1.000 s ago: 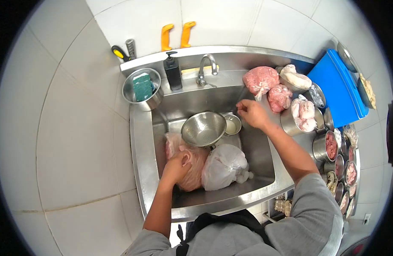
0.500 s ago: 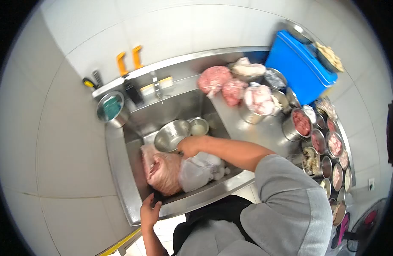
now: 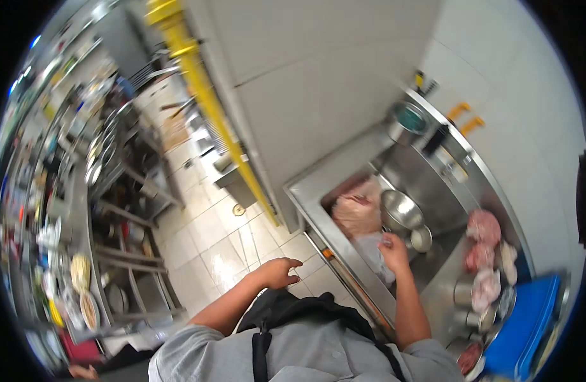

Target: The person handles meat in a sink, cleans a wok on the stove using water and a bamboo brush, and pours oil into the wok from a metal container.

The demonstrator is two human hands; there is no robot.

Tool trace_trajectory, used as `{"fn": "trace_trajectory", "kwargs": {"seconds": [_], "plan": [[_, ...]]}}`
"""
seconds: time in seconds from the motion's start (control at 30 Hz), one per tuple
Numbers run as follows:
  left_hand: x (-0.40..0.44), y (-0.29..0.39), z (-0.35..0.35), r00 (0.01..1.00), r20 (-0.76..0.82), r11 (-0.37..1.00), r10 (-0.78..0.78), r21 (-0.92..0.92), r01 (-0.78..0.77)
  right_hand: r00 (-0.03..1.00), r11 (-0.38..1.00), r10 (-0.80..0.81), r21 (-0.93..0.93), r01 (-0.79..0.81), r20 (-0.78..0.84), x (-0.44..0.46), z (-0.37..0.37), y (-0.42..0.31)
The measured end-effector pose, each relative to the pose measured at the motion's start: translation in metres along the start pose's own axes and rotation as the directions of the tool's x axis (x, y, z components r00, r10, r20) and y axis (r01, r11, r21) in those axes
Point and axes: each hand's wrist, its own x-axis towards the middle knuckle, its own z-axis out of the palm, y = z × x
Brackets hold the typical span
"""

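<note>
My left hand is over the tiled floor in front of my body, thumb and fingers apart, holding nothing. My right hand is at the sink, over the white plastic bag, its fingers curled; what they hold, if anything, I cannot make out. Beside that bag lies a large piece of meat in clear plastic. A steel colander and a small bowl sit in the sink near my right hand.
Bagged meat and a blue box stand on the right counter. A yellow pipe runs beside the wall. Crowded steel shelving fills the left. Another person's hand shows at the bottom left.
The view has swung left, bringing the floor and shelving into sight. My left hand has left the sink edge and hangs over the floor. My right hand stays over the sink by the white bag.
</note>
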Motion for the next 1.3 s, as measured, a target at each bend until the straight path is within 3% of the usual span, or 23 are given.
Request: {"fn": "trace_trajectory", "kwargs": {"seconds": [0.07,0.13,0.17,0.23,0.3,0.37,0.43,0.5,0.57,0.63,0.77,0.8,0.87,0.9,0.93,0.97,1.03,1.1,1.17,1.2,1.23,1.27,1.3], "plan": [[-0.009,-0.024,-0.011,0.998,0.043,0.995,-0.046,0.095,0.042,0.994,0.993,-0.089,0.074,0.093,-0.057,-0.005,0.026,-0.010],[-0.028,-0.058,-0.023,0.997,0.001,0.994,-0.083,0.073,0.083,0.987,0.991,-0.119,0.051,0.125,-0.111,-0.013,0.065,-0.043],[-0.042,-0.070,-0.036,0.990,-0.020,0.989,-0.139,0.053,0.140,0.976,0.967,-0.186,0.154,0.201,-0.109,-0.016,0.091,-0.065],[-0.070,-0.109,-0.059,0.971,-0.038,0.972,-0.236,-0.012,0.236,0.967,0.964,-0.243,0.130,0.232,0.076,-0.019,0.155,-0.106],[-0.099,-0.165,-0.073,0.943,-0.115,0.950,-0.312,-0.061,0.306,0.887,0.961,-0.269,0.162,0.223,0.376,-0.015,0.239,-0.133],[-0.130,-0.226,-0.095,0.915,-0.137,0.923,-0.379,-0.131,0.362,0.774,0.972,-0.213,0.052,0.227,0.597,-0.023,0.325,-0.184],[-0.156,-0.294,-0.113,0.892,-0.137,0.892,-0.430,-0.213,0.398,0.682,0.933,-0.182,-0.093,0.347,0.708,-0.014,0.415,-0.207],[-0.184,-0.358,-0.121,0.825,-0.181,0.801,-0.535,-0.421,0.426,0.703,0.949,-0.157,-0.091,0.302,0.694,0.016,0.505,-0.226],[-0.220,-0.404,-0.134,0.736,-0.247,0.753,-0.630,-0.422,0.504,0.799,0.905,-0.091,-0.285,0.315,0.594,0.071,0.592,-0.239],[-0.260,-0.422,-0.154,0.630,-0.272,0.662,-0.727,-0.523,0.537,0.877,0.883,0.021,-0.421,0.209,0.480,0.139,0.671,-0.241],[-0.336,-0.457,-0.173,0.514,-0.136,0.493,-0.847,-0.560,0.665,0.913,0.897,0.149,-0.441,0.036,0.379,0.236,0.766,-0.238],[-0.347,-0.461,-0.184,0.491,-0.087,0.464,-0.867,-0.501,0.730,0.909,0.900,0.155,-0.434,0.031,0.387,0.252,0.773,-0.246],[-0.361,-0.477,-0.198,0.490,-0.072,0.468,-0.868,-0.444,0.764,0.744,0.905,0.424,-0.275,-0.325,0.516,0.260,0.767,-0.267],[-0.361,-0.486,-0.211,0.506,-0.072,0.490,-0.859,-0.398,0.776,0.817,0.893,0.382,-0.399,-0.207,0.432,0.249,0.757,-0.287],[-0.354,-0.492,-0.230,0.529,-0.070,0.515,-0.846,-0.370,0.774,0.918,0.895,0.198,-0.445,-0.027,0.343,0.231,0.745,-0.299],[-0.342,-0.496,-0.252,0.567,-0.091,0.549,-0.819,-0.416,0.725,0.950,0.899,0.024,-0.422,0.115,0.311,0.208,0.719,-0.322],[-0.307,-0.505,-0.299,0.656,-0.171,0.653,-0.735,-0.439,0.618,0.918,0.867,-0.291,-0.332,0.372,0.270,0.165,0.656,-0.382],[-0.255,-0.497,-0.363,0.741,-0.228,0.769,-0.631,-0.306,0.561,0.918,0.845,-0.311,-0.370,0.385,0.244,0.171,0.601,-0.395],[-0.200,-0.511,-0.409,0.838,-0.305,0.887,-0.452,-0.253,0.386,0.982,0.763,-0.186,-0.624,0.170,0.040,0.193,0.561,-0.401],[-0.172,-0.504,-0.437,0.868,-0.322,0.922,-0.378,-0.220,0.320,0.984,0.764,-0.176,-0.627,0.150,0.021,0.202,0.554,-0.408],[-0.141,-0.491,-0.465,0.893,-0.334,0.950,-0.300,-0.187,0.249,0.992,0.786,0.062,-0.607,-0.114,-0.107,0.213,0.547,-0.414],[-0.115,-0.474,-0.494,0.910,-0.333,0.966,-0.248,-0.150,0.209,0.927,0.744,0.302,-0.553,-0.374,-0.220,0.221,0.540,-0.416],[-0.095,-0.457,-0.517,0.924,-0.329,0.980,-0.195,-0.111,0.167,0.891,0.710,0.418,-0.549,-0.441,-0.176,0.228,0.540,-0.413]]}}
